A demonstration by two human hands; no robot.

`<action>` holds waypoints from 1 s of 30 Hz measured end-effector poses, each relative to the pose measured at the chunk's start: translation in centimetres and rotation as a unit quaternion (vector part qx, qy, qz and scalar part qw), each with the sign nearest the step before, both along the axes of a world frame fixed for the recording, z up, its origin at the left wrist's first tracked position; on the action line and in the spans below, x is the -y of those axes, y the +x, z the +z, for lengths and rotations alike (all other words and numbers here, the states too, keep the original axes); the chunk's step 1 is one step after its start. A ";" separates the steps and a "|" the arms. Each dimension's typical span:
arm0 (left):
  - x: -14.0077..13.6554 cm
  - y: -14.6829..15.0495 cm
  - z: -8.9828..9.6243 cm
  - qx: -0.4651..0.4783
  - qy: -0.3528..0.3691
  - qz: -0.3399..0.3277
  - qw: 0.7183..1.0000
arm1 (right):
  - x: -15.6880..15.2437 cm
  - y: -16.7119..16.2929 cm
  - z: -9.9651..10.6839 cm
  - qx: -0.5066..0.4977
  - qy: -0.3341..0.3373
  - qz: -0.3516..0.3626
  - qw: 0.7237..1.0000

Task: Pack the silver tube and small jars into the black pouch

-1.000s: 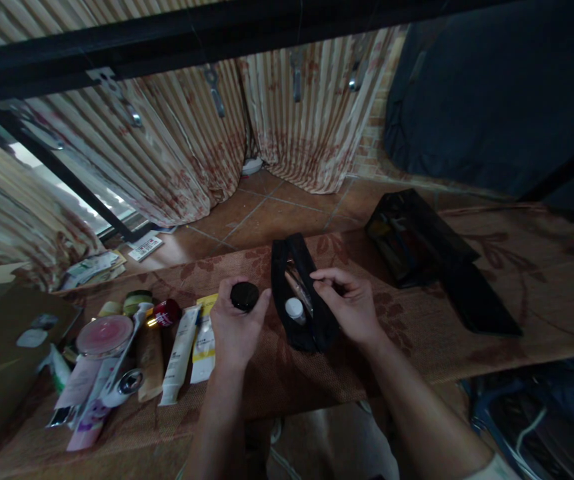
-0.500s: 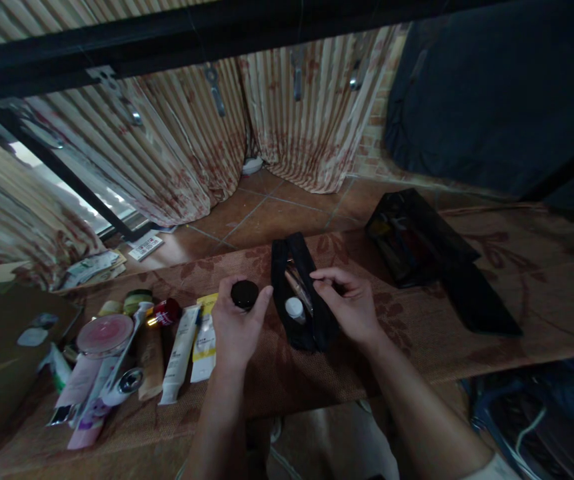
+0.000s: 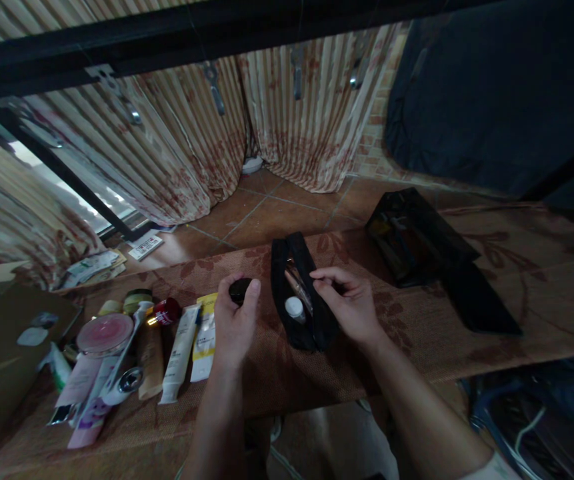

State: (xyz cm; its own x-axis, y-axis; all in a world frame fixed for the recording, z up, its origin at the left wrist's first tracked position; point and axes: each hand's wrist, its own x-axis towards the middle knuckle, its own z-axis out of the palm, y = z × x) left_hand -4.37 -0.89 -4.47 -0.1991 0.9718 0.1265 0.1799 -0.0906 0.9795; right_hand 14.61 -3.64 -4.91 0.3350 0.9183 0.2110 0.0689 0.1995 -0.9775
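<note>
My left hand (image 3: pixel 237 317) is closed around a round black container (image 3: pixel 240 289), whose kind I cannot make out, with the thumb over its near side. Right of it lies an unzipped black pouch (image 3: pixel 325 321) on the cloth. Inside the pouch are a white-capped jar (image 3: pixel 295 308) and some slim brownish items (image 3: pixel 297 283), partly hidden by its sides. My right hand (image 3: pixel 349 300) pinches the pouch's right rim between thumb and fingers. Left of my left hand lie a yellow and white tube (image 3: pixel 204 340) and a white tube (image 3: pixel 181 357).
A pink-lidded tub (image 3: pixel 105 333), a dark red jar (image 3: pixel 167 311) and several tubes crowd the left, beside a cardboard box (image 3: pixel 11 367). An open black case (image 3: pixel 417 240) with its flap spread stands at right on the patterned cloth (image 3: pixel 517 293). Curtains (image 3: pixel 297 127) hang behind.
My left hand has shifted slightly left and turned the black container, so its flat face shows less. The right hand keeps its hold on the pouch rim.
</note>
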 end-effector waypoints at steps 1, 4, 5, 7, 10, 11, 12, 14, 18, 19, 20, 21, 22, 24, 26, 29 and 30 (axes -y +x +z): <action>0.0 0.1 0.0 0.013 -0.008 -0.003 1.000 | 0.0 0.0 0.0 0.001 0.000 0.001 1.000; 0.0 0.2 0.2 0.042 -0.035 -0.010 0.998 | 0.0 0.1 0.0 -0.001 -0.002 0.004 1.000; 0.1 0.2 0.3 0.051 -0.041 -0.010 0.998 | 0.0 0.1 -0.1 -0.002 -0.002 0.004 1.000; 0.1 0.2 0.3 0.066 -0.045 -0.007 0.997 | 0.0 0.1 -0.2 -0.001 -0.005 0.003 1.000; 0.0 0.2 0.2 0.079 -0.046 -0.009 0.996 | 0.0 0.1 -0.2 0.000 -0.007 0.007 1.000; 0.0 0.2 0.1 0.082 -0.048 -0.014 0.995 | 0.0 0.1 -0.2 0.000 -0.006 0.008 1.000; 0.0 0.2 0.1 0.085 -0.051 -0.020 0.995 | 0.0 0.1 -0.2 0.000 -0.005 0.008 1.000; -0.1 0.1 -0.1 0.090 -0.053 -0.025 0.994 | 0.0 0.1 0.0 0.002 -0.003 0.006 1.000; -0.1 0.0 -0.3 0.108 -0.054 -0.029 0.992 | 0.0 0.0 0.2 -0.005 -0.002 0.004 1.000; -0.1 0.0 -0.3 0.113 -0.055 -0.033 0.992 | 0.0 0.0 0.3 -0.004 -0.001 0.004 1.000; -0.1 0.0 -0.3 0.117 -0.055 -0.036 0.991 | 0.1 0.0 0.3 -0.002 0.000 0.003 1.000; 0.0 0.0 -0.3 0.120 -0.053 -0.040 0.991 | 0.1 0.0 0.3 0.001 0.000 0.003 1.000; 0.0 0.0 -0.2 0.123 -0.051 -0.042 0.990 | 0.1 0.0 0.3 0.004 -0.001 0.004 1.000; 0.1 0.0 -0.2 0.130 -0.046 -0.047 0.989 | 0.1 0.1 0.2 0.008 -0.004 0.007 1.000; 0.1 0.1 -0.1 0.141 -0.043 -0.053 0.988 | 0.1 0.1 0.0 0.008 -0.004 0.010 1.000; 0.2 0.2 0.2 0.170 -0.040 -0.062 0.983 | 0.1 0.1 -0.1 0.006 -0.004 0.010 1.000; 0.2 0.2 0.3 0.182 -0.041 -0.067 0.980 | 0.0 0.1 -0.1 0.008 -0.002 0.009 1.000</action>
State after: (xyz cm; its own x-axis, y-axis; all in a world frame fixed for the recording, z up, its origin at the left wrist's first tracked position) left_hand -4.16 -1.11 -4.20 -0.0862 0.9962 -0.0088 -0.1920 -0.0079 0.9814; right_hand 14.72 -3.69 -5.05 0.3153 0.9250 0.2121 0.0807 0.1965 -0.9772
